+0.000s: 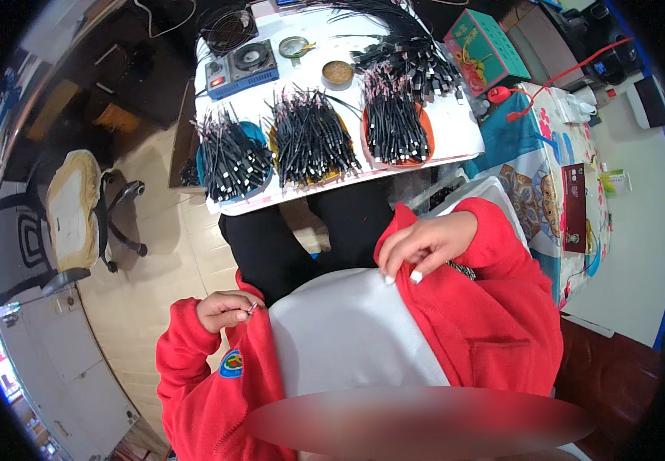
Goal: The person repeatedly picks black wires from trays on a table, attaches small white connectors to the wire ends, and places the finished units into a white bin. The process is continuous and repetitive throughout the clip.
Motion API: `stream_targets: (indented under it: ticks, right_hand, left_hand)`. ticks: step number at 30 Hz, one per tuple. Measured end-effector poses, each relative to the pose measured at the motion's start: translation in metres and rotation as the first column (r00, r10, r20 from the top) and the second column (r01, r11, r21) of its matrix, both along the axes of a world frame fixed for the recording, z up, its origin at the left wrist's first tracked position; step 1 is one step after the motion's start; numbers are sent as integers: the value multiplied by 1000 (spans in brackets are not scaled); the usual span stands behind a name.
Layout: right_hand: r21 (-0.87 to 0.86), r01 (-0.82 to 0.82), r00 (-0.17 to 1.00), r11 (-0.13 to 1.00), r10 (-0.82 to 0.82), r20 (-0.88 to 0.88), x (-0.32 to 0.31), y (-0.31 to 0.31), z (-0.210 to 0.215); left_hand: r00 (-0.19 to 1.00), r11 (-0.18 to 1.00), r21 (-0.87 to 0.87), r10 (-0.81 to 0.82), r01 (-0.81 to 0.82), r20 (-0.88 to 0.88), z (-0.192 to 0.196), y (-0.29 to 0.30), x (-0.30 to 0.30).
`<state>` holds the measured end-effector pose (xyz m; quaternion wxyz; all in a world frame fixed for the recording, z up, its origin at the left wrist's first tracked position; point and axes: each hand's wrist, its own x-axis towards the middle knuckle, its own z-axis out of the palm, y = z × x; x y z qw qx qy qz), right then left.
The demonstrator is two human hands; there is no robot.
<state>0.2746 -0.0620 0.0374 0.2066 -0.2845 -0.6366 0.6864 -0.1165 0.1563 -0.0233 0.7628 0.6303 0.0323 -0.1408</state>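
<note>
Two hands' grip pinched shut on red jacket [494,323] edges, left hand [225,310], right hand [424,244], teal box [484,48] beyond.

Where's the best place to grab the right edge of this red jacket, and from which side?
Probably grip the red jacket at its open front edge, high on the chest where the right hand already pinches it. Come from the inner side, over the white shirt: the edge stands free there, so fingers can fold around it.

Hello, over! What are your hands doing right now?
Left hand pinching small metal zipper pull on red fleece jacket. Right hand gripping jacket's other front edge. Black cable bundles untouched on white table.
</note>
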Motion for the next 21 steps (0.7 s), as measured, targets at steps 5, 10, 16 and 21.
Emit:
stream_targets:
  ticks: [5, 10, 16, 21]
  right_hand:
    - [-63, 135, 990, 989, -132, 41, 2, -28, -43]
    - [183, 186, 965, 965, -214, 149, -28, -46, -79]
    - [3, 933, 354, 360, -917, -182, -23, -30, -38]
    - [-293, 919, 136, 264, -909, -393, -55, -10, 24]
  left_hand:
    - [966, 973, -45, 221, -228, -135, -33, -28, -44]
    - [472, 439, 197, 706, -877, 527, -44, -6, -37]
    - [454, 438, 190, 644, -879, 616, -11, -46, 52]
    - [993, 994, -9, -112, 113, 38, -29, -166, 149]
